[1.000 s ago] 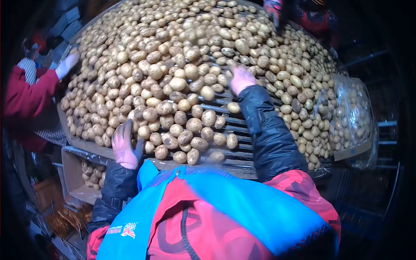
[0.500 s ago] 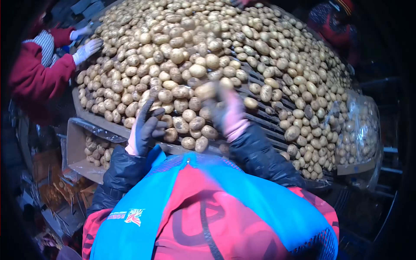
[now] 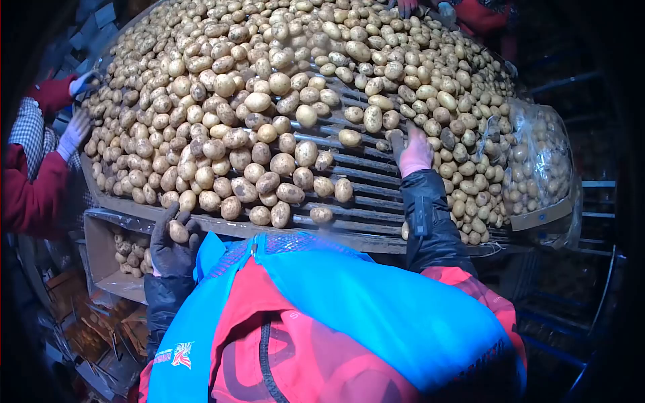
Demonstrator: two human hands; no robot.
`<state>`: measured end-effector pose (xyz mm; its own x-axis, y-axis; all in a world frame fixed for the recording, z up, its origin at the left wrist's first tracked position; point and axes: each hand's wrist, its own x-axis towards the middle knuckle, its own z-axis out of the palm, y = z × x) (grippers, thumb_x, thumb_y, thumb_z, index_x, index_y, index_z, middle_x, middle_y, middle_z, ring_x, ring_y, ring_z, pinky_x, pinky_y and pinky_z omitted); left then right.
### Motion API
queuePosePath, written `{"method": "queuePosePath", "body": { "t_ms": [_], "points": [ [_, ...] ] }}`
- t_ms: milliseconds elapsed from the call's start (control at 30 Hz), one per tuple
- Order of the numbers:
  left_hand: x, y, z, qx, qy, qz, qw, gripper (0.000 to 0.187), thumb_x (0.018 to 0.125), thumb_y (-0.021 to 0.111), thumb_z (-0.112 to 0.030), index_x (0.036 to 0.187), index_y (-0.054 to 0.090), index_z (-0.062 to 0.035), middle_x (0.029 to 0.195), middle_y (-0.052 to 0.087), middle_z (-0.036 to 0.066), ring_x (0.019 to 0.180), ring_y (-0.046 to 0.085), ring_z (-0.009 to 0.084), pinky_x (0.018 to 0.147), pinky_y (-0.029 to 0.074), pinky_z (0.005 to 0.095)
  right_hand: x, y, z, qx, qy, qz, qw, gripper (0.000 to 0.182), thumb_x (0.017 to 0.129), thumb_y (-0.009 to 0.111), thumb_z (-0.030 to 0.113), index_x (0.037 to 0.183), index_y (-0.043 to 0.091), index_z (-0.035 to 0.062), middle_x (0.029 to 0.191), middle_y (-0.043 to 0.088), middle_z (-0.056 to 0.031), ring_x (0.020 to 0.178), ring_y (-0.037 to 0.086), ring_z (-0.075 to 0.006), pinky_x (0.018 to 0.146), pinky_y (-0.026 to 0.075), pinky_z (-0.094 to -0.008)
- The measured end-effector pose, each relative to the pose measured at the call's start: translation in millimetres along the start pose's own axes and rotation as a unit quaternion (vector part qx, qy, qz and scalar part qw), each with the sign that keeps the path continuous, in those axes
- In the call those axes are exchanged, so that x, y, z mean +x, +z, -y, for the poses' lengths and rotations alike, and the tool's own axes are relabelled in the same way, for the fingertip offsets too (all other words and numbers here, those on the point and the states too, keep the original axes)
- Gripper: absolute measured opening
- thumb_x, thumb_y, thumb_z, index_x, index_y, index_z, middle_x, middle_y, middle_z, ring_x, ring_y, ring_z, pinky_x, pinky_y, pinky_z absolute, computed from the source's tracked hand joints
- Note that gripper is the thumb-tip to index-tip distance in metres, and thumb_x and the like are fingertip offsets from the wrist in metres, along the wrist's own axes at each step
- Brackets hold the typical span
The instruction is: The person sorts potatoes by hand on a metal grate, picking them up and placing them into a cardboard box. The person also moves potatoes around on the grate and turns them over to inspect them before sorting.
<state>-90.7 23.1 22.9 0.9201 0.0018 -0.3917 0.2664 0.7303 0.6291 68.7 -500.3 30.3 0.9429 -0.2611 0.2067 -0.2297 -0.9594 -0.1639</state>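
Observation:
Down by the table's front edge at left, my left hand (image 3: 172, 250), in a dark glove, has its fingers curled around a single potato (image 3: 179, 232). My right hand (image 3: 414, 153), in a pink and dark glove, reaches forward to the edge of the right-hand heap of potatoes (image 3: 463, 144); its fingertips are blurred and partly hidden, so any grip cannot be made out. Between my hands lie a large spread of potatoes (image 3: 235, 138) and the bare slats (image 3: 366, 191) of the sorting table. One loose potato (image 3: 349, 138) rests on the slats.
A cardboard box (image 3: 101, 252) with potatoes in it stands below the table at left. To the right is a plastic-lined box (image 3: 541, 161) full of potatoes. A co-worker's gloved hands (image 3: 74, 131) touch the left pile; another person's hand (image 3: 407, 7) is at the far side.
My right hand has moved right, away from the middle pile. My left hand has drawn back to the left and now holds a potato. More slats show, and the view has shifted.

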Motion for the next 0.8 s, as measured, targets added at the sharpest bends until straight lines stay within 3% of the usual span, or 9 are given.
{"method": "queuePosePath", "body": {
  "t_ms": [133, 167, 233, 300, 400, 500, 533, 667, 800],
  "points": [
    [1.3, -5.1, 0.0, -0.072, -0.052, -0.001, 0.996, 0.051, 0.107, 0.046, -0.034, 0.149, 0.046, -0.0054, 0.139, 0.058, 0.016, 0.114, 0.063, 0.0269, 0.087, 0.06, 0.0398, 0.2, 2.7, 30.2, 0.046, 0.002, 0.184, 0.982, 0.055, 0.091, 0.069, 0.036, 0.136, 0.057, 0.0081, 0.133, 0.061, -0.0208, 0.125, 0.056, -0.0386, 0.105, 0.042, -0.0479],
    [1.7, -10.3, 1.4, -0.062, -0.043, 0.021, 0.997, 0.052, 0.108, 0.042, -0.035, 0.151, 0.043, -0.0051, 0.144, 0.054, 0.018, 0.121, 0.062, 0.0273, 0.093, 0.058, 0.0408, -16.2, 23.7, 38.4, -0.003, -0.157, 0.03, 0.987, 0.053, 0.092, 0.068, 0.034, 0.136, 0.056, 0.0065, 0.131, 0.062, -0.0216, 0.122, 0.058, -0.0395, 0.106, 0.042, -0.0485],
    [-0.5, -3.1, 1.9, -0.041, -0.017, 0.04, 0.998, 0.054, 0.109, 0.04, -0.036, 0.153, 0.04, -0.0044, 0.146, 0.053, 0.018, 0.123, 0.061, 0.0283, 0.097, 0.056, 0.0441, -23.3, 25.2, 78.1, 0.09, -0.3, 0.039, 0.949, 0.051, 0.093, 0.067, 0.031, 0.136, 0.056, 0.0043, 0.132, 0.062, -0.0217, 0.123, 0.058, -0.0392, 0.109, 0.041, -0.048],
    [-7.2, -6.0, -7.2, -0.109, -0.031, 0.057, 0.992, 0.055, 0.109, 0.041, -0.033, 0.155, 0.036, -0.0038, 0.149, 0.05, 0.02, 0.127, 0.059, 0.0302, 0.097, 0.057, 0.0456, -26.4, 38.8, 106.9, 0.326, -0.33, 0.104, 0.879, 0.051, 0.094, 0.061, 0.034, 0.14, 0.057, 0.0132, 0.136, 0.06, -0.0205, 0.13, 0.053, -0.0398, 0.116, 0.033, -0.0509],
    [-27.6, -40.3, -15.5, -0.132, 0.018, 0.028, 0.991, 0.053, 0.108, 0.043, -0.026, 0.156, 0.034, -0.0059, 0.151, 0.049, 0.02, 0.13, 0.057, 0.0374, 0.097, 0.058, 0.0517, -18.5, 33.7, 144.4, 0.28, -0.375, 0.051, 0.882, 0.051, 0.092, 0.063, 0.037, 0.135, 0.06, 0.0108, 0.135, 0.06, -0.0207, 0.128, 0.053, -0.0393, 0.11, 0.037, -0.0519],
    [-64.4, -61.3, -18.6, -0.095, 0.078, -0.103, 0.987, 0.056, 0.104, 0.051, -0.023, 0.155, 0.037, -0.0062, 0.132, 0.062, 0.015, 0.103, 0.066, 0.028, 0.08, 0.061, 0.0391, -14.5, 51.1, 161.7, 0.191, -0.382, 0.052, 0.903, 0.058, 0.088, 0.065, 0.043, 0.136, 0.059, 0.0107, 0.132, 0.062, -0.0203, 0.125, 0.054, -0.0398, 0.108, 0.038, -0.0528],
    [-78.7, -64.6, -20.7, -0.072, 0.089, -0.148, 0.982, 0.054, 0.103, 0.053, -0.023, 0.153, 0.041, -0.0059, 0.122, 0.064, 0.013, 0.092, 0.065, 0.0239, 0.073, 0.059, 0.035, -11.6, 42.8, 169.4, 0.094, -0.397, 0.108, 0.907, 0.055, 0.09, 0.068, 0.036, 0.134, 0.06, 0.0042, 0.125, 0.065, -0.025, 0.119, 0.058, -0.0434, 0.105, 0.042, -0.0518],
    [-174.4, -110.9, -19.0, 0.022, 0.15, -0.284, 0.947, 0.052, 0.101, 0.055, -0.033, 0.144, 0.05, -0.0029, 0.115, 0.067, 0.015, 0.091, 0.069, 0.0234, 0.07, 0.058, 0.0349, -19.7, 39.5, 169.5, 0.081, -0.41, 0.097, 0.903, 0.057, 0.088, 0.07, 0.032, 0.134, 0.061, -0.001, 0.122, 0.067, -0.0262, 0.116, 0.06, -0.0482, 0.107, 0.043, -0.0538],
    [-282.6, -151.1, 15.1, -0.135, 0.215, -0.358, 0.899, 0.039, 0.1, 0.057, -0.023, 0.132, 0.061, -0.0015, 0.107, 0.068, 0.013, 0.08, 0.064, 0.0195, 0.07, 0.058, 0.0313, -17.3, 52.5, 146.3, 0.091, -0.442, 0.061, 0.89, 0.062, 0.095, 0.065, 0.042, 0.143, 0.055, 0.0037, 0.139, 0.059, -0.0224, 0.13, 0.051, -0.0476, 0.111, 0.039, -0.0522]
  ]
}}
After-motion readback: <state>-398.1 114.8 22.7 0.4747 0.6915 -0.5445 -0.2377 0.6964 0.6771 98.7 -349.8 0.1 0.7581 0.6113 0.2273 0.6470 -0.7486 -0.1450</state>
